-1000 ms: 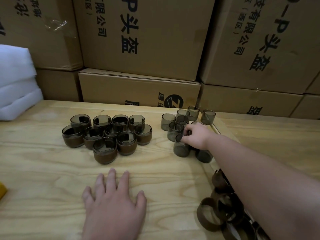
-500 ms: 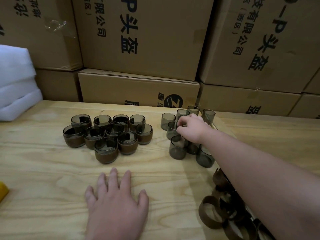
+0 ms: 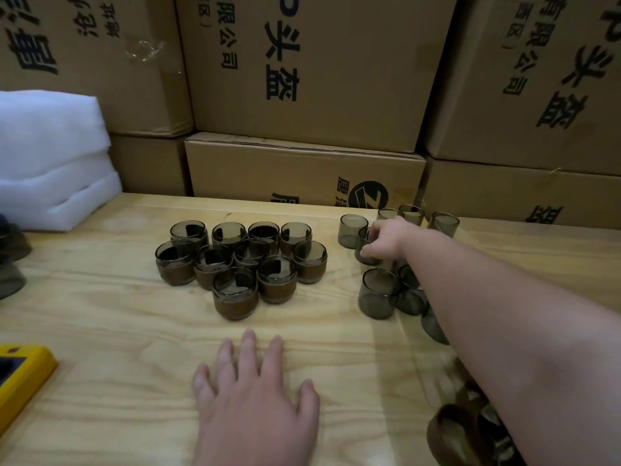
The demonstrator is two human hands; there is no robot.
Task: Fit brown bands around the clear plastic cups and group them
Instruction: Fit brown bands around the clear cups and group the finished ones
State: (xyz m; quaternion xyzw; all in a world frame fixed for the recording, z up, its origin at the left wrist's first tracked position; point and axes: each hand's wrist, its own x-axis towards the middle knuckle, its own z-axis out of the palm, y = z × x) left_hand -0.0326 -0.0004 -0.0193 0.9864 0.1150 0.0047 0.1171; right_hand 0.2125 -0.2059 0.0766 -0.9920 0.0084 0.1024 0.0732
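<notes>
Your left hand (image 3: 250,405) lies flat on the wooden bench (image 3: 100,331), fingers spread and straight, its grip empty. Ahead of it stands the finished group: ten banded cups (image 3: 240,264), packed touching in a cluster, four in the back row, four in the middle, two in front.

Your right hand (image 3: 386,242) reaches across to the unbanded cups (image 3: 379,292) on the right side of the bench, its grip closed around one bare cup (image 3: 364,250) in the middle of that group, fingers curled on its rim and wall. At least eight bare cups show there; your forearm hides part of the group, so the exact count cannot be told.

Loose brown bands (image 3: 450,432) lie heaped at the near right under your arm, too blurred to count.

A yellow object (image 3: 20,375) sits at the left edge, white foam (image 3: 50,156) at the far left, cardboard boxes (image 3: 302,79) stacked behind.
</notes>
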